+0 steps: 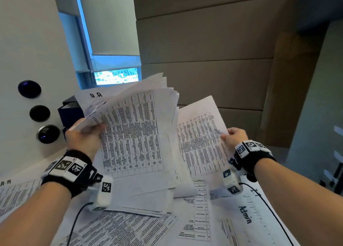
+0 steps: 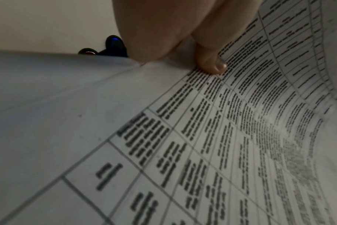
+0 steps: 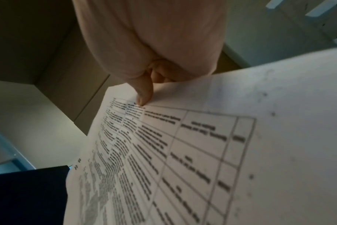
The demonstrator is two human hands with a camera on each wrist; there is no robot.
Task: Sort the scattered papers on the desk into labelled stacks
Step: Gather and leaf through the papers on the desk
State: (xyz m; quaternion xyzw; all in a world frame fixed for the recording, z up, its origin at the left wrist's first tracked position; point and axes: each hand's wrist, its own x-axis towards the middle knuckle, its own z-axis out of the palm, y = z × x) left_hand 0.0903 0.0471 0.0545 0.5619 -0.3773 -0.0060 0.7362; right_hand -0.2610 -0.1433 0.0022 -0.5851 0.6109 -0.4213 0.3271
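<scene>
**Both hands holding papers above the surface**

I am watching my left hand [image 1: 83,136] holding a thick sheaf of table-printed papers [image 1: 137,130], its grip curled round the sheaf's left edge. My right hand [image 1: 234,137] is pinching a single printed sheet [image 1: 200,140] by its right edge. More sheets are lying across the surface [image 1: 259,218] below, one marked "Admin" [image 1: 246,214].

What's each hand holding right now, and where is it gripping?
The left hand grips a thick bundle of papers at its left edge. The right hand pinches a single sheet at its right edge.
</scene>
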